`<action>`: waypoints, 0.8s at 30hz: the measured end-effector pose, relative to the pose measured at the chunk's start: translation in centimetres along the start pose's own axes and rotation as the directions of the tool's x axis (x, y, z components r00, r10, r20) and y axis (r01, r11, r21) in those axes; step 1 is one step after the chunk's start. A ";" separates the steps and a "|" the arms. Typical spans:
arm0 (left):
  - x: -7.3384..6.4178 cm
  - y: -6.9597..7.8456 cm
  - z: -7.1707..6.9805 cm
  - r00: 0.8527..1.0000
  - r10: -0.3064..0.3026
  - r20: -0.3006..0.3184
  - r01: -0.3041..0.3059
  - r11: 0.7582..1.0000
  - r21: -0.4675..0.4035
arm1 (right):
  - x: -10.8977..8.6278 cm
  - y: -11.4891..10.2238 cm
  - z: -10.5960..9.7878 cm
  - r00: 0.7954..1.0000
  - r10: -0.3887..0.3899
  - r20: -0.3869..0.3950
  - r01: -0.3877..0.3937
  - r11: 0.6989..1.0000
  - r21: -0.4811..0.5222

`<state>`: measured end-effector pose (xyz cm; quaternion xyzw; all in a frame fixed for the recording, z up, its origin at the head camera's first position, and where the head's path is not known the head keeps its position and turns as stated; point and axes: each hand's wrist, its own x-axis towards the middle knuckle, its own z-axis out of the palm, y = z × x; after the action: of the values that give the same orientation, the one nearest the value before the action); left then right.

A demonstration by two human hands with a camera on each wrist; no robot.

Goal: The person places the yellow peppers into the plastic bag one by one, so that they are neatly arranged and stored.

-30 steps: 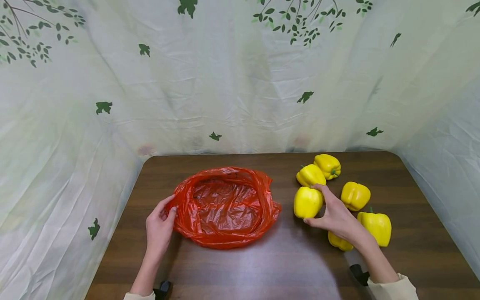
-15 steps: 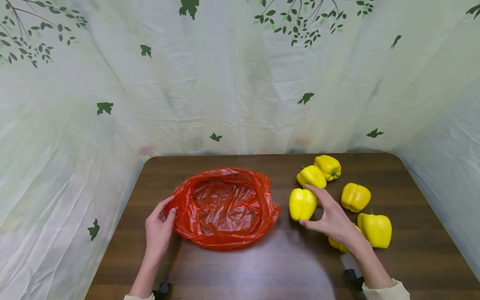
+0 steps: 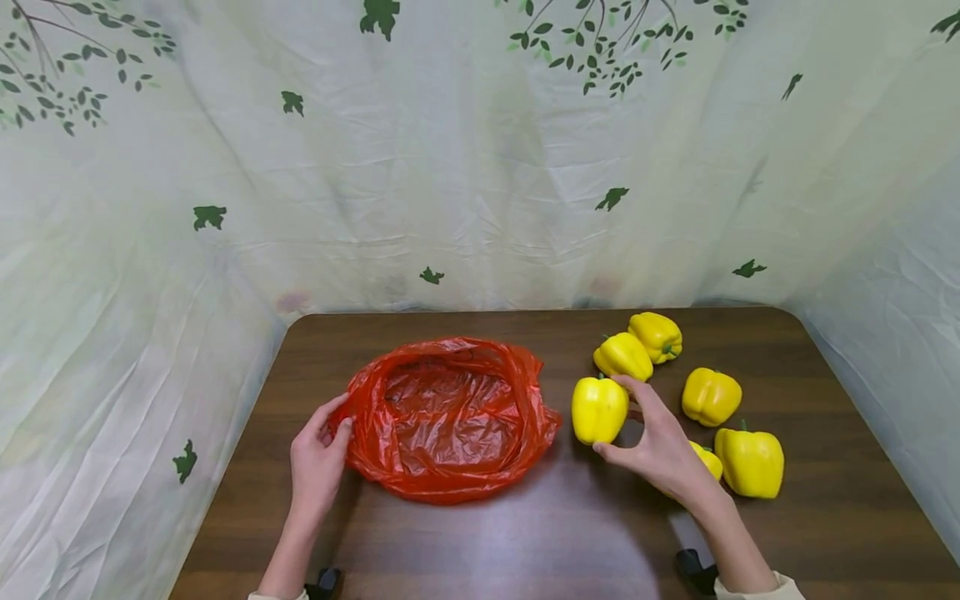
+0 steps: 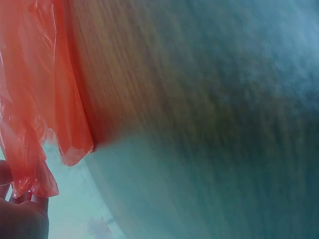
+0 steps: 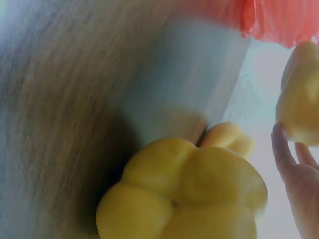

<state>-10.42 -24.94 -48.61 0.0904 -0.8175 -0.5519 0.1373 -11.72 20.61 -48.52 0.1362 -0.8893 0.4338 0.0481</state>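
Note:
A red plastic bag (image 3: 457, 425) lies with its mouth spread wide on the table, left of centre. My left hand (image 3: 318, 458) pinches its left rim between thumb and fingers; the left wrist view shows the crumpled bag edge (image 4: 35, 174) at the fingertips. To the right of the bag, my right hand (image 3: 660, 442) holds a yellow bell pepper (image 3: 599, 410) between thumb and fingers. In the right wrist view this held pepper (image 5: 301, 99) appears at the right edge, lifted off the table.
Two yellow peppers (image 3: 623, 356) touch at the back right. Further right sit two more, a pepper (image 3: 711, 396) and a larger pepper (image 3: 750, 463). Another pepper (image 3: 707, 458) is partly hidden behind my right wrist. A leaf-printed cloth (image 3: 480, 167) hangs around the brown table (image 3: 480, 550).
My right hand has moved a little left toward the bag, carrying the yellow bell pepper. The left hand and the bag have stayed in place.

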 end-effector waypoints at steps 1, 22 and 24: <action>0.1 -0.4 0.0 1.000 0.001 -0.004 -0.001 1.000 -0.002 | 0.0 0.0 0.1 1.000 -0.009 -0.005 0.009 1.000 0.000; 0.2 -2.2 0.3 1.000 0.022 -0.001 -0.022 0.998 0.053 | 0.9 -2.4 1.2 0.991 -0.122 -0.055 0.125 0.991 0.039; 0.3 -2.2 0.3 1.000 0.020 0.000 -0.020 0.998 0.065 | 1.1 -2.8 1.3 0.990 -0.127 -0.054 0.130 0.991 0.044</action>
<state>-10.80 -25.59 -50.71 0.0868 -0.8358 -0.5238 0.1399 -11.90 17.74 -46.98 0.1832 -0.8667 0.4540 0.0954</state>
